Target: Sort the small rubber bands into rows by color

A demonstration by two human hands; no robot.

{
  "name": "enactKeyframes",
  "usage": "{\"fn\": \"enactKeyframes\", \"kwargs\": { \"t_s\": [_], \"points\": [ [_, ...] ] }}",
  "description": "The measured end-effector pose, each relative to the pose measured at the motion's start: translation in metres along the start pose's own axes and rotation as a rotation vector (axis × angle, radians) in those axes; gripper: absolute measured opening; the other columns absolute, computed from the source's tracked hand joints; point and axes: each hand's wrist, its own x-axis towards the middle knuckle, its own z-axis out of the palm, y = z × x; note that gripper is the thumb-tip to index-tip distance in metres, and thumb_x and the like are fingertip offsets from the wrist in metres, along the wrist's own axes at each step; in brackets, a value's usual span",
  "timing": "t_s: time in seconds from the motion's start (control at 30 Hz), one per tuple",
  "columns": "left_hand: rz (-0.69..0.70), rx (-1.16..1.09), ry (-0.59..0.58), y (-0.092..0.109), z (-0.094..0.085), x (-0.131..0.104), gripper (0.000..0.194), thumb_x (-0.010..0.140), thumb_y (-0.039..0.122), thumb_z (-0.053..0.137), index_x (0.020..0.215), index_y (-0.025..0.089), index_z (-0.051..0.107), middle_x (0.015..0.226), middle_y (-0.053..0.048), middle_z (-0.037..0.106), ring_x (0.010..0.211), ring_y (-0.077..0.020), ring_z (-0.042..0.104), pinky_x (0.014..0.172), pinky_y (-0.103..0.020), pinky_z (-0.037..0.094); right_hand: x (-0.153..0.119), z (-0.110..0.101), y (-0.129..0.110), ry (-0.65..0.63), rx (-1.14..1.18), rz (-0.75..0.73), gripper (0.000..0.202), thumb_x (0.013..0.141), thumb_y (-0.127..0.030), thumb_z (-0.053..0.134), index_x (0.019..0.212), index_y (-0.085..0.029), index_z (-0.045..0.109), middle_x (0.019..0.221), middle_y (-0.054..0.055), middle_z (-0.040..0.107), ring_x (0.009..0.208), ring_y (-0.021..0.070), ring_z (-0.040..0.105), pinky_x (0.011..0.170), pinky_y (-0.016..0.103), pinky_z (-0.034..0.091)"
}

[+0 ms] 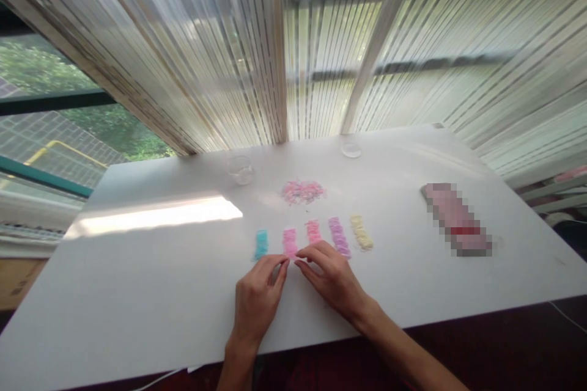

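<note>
Surface (137,293): lying bare toward its near edge and both sides.
Pink strip (290,242): sitting second in a row of five, its near end touching both hands' fingers.
Left hand (257,299): fingers (279,264) pinching together, grip unclear.
Right hand (332,278): fingers curling, grip unclear.

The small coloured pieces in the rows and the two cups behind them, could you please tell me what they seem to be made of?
The pieces, in pastel rows by both hands, look like tiny matte plastic bits, though paper or foam cannot be ruled out at this size. The cups look like clear glossy plastic or glass: the white table shows through them.
</note>
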Motion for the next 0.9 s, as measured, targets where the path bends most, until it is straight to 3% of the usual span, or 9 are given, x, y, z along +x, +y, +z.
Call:
{"fn": "enactKeyframes", "kwargs": {
  "t_s": [0.2,0.47,0.63,0.9],
  "points": [
    [-0.068,0.073,-0.018,-0.002,-0.006,0.011,0.021,0.103,0.033,0.054,0.099,0.023,0.072,0.092,-0.002,0.076,0.065,-0.0149,0.068,0.066,-0.026,0.055,-0.009,-0.016,0.004,0.018,-0.017,0.011,0.013,0.099,-0.018,0.063,0.109,-0.023,0.069,0.091,0.006,0.071,0.085,0.0215,0.069,0.076,0.033,0.060],
    [-0.048,0.191,-0.109,-0.004,-0.007,0.018,0.020,0.104,0.030,0.050,0.103,0.024,0.069,0.097,-0.001,0.074,0.076,-0.0171,0.071,0.068,-0.027,0.053,-0.049,-0.046,0.010,0.022,-0.041,0.066,0.013,0.099,-0.015,0.062,0.108,-0.023,0.068,0.090,0.005,0.070,0.082,0.0199,0.069,0.073,0.032,0.059],
    [-0.047,0.211,-0.129,-0.005,-0.006,0.019,0.019,0.105,0.029,0.050,0.105,0.024,0.068,0.100,-0.001,0.074,0.079,-0.0173,0.072,0.069,-0.027,0.053,-0.066,-0.047,0.009,-0.044,-0.044,0.098,0.014,0.101,-0.014,0.059,0.109,-0.022,0.068,0.088,0.005,0.069,0.080,0.0197,0.068,0.070,0.032,0.058],
    [-0.040,0.273,-0.104,-0.008,-0.003,0.024,0.015,0.103,0.027,0.054,0.104,0.023,0.069,0.100,0.000,0.074,0.080,-0.0171,0.073,0.067,-0.026,0.054,-0.061,-0.048,0.010,-0.066,-0.040,0.085,0.015,0.101,-0.013,0.058,0.109,-0.022,0.066,0.088,0.005,0.069,0.081,0.0200,0.068,0.071,0.033,0.058]
  ]
}}
